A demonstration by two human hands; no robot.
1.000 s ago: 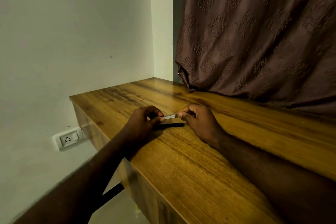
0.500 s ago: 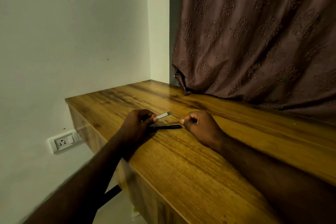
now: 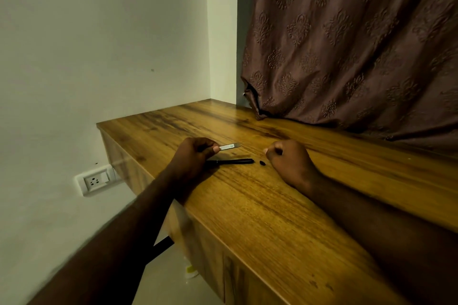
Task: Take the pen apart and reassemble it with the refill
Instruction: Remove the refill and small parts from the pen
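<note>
Your left hand [image 3: 192, 153] pinches the silvery refill [image 3: 230, 146]; your right hand [image 3: 287, 156] is clenched, apparently empty. The black barrel [image 3: 233, 161] and small tip piece [image 3: 262, 162] lie apart on the desk [image 3: 247, 205], so reassembly remains.

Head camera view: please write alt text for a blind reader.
The left hand holds a thin silver refill above a wooden table. A black pen barrel and a small black piece lie beside the closed right hand.

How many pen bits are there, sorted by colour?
Black: 2, the long barrel and a tiny piece, both lying on the table.
Silver: 1, the refill in the left hand.
Total: 3
</note>
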